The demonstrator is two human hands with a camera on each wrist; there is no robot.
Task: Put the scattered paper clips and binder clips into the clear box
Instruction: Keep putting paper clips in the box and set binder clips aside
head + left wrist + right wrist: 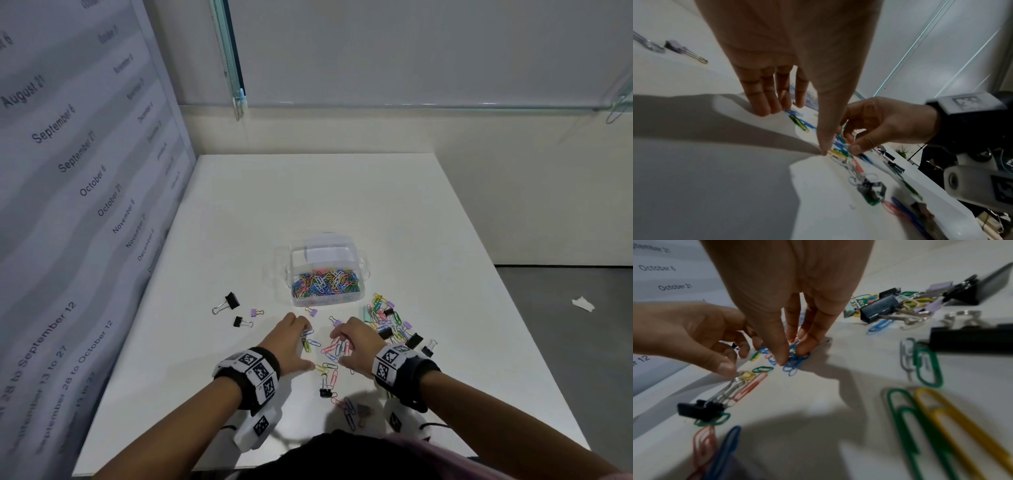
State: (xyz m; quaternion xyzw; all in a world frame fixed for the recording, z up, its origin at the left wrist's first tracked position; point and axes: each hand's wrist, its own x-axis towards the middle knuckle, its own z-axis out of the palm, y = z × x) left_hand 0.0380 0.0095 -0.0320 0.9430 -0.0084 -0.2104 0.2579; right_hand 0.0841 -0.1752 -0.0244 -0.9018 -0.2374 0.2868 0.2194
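Observation:
The clear box [294, 270] stands mid-table with a heap of coloured paper clips [325, 281] inside. Just in front of it both hands work a small cluster of loose paper clips [329, 349]. My left hand [308, 347] has its fingertips [764, 112] and thumb down on the table beside blue and green clips [799, 124]. My right hand [337, 347] pinches a bunch of blue paper clips [795, 361] between thumb and fingers [807, 345]. A small black binder clip [324, 391] lies nearer to me.
A pile of paper clips and black and purple binder clips [387, 318] lies to the right of the box. Two black binder clips [231, 301] and a purple one [255, 312] lie to the left. A printed wall panel [68, 171] borders the table's left side.

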